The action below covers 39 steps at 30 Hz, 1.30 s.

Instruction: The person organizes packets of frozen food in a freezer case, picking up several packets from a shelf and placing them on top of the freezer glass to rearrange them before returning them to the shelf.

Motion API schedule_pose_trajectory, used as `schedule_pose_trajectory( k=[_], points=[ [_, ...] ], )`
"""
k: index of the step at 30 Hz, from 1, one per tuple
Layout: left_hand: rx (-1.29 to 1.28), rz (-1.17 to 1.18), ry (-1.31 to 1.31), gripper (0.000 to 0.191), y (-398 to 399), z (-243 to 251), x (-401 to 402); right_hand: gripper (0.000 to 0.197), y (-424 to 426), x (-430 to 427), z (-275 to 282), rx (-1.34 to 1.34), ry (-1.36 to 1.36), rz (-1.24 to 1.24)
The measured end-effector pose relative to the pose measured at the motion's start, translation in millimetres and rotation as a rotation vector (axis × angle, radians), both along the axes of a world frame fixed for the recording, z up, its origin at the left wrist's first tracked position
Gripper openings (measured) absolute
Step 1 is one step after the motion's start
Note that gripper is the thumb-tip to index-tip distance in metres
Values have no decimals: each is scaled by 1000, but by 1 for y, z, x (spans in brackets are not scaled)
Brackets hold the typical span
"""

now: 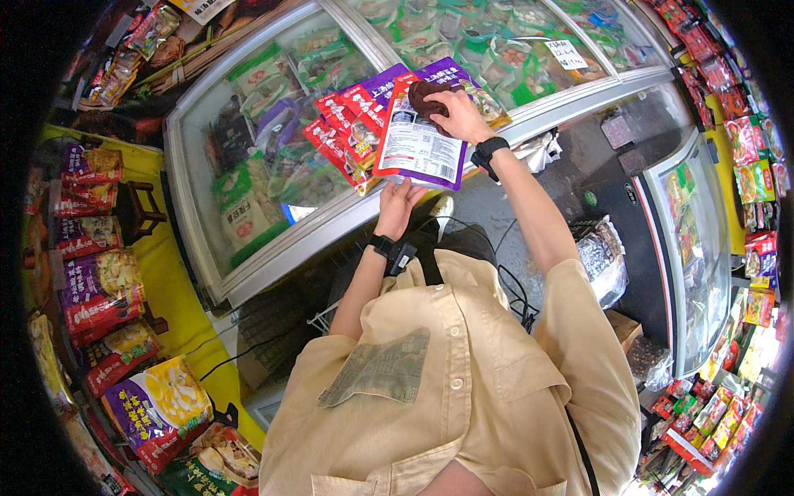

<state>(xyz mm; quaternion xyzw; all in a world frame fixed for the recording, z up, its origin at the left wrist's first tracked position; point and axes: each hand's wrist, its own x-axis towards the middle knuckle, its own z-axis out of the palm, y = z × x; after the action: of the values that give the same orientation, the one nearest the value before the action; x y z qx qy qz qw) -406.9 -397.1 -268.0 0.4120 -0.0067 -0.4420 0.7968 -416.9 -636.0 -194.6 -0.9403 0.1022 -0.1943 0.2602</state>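
A seasoning packet with a purple and red edge lies with its printed white back upward. My left hand grips its near edge, thumb on top. My right hand holds a dark brown cloth against the packet's upper part. Beneath and beside it, several similar red and purple packets are fanned out on the glass lid of a chest freezer. The cloth covers part of the packet's back.
Bagged frozen foods show through the freezer glass. Seasoning packets line the yellow-backed display at left. A second glass-topped freezer stands at right, near a silvery bag. Black cables run along the floor.
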Motion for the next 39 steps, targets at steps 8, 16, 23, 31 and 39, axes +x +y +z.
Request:
schedule_pose_trajectory(
  k=[8, 16, 23, 31, 39],
  points=[
    [52, -19, -60, 26, 6, -16, -5, 32, 40, -39, 14, -22, 19, 190],
    [-35, 8, -74, 24, 10, -31, -10, 35, 88, -75, 26, 85, 18, 393],
    [26, 49, -113, 17, 11, -43, -14, 40, 99, -81, 21, -83, 87, 532],
    [29, 28, -150, 18, 9, -30, -12, 29, 37, -17, 15, -403, 22, 204],
    [58, 43, -149, 15, 11, -25, -13, 31, 46, -10, 8, -459, 80, 201]
  ],
)
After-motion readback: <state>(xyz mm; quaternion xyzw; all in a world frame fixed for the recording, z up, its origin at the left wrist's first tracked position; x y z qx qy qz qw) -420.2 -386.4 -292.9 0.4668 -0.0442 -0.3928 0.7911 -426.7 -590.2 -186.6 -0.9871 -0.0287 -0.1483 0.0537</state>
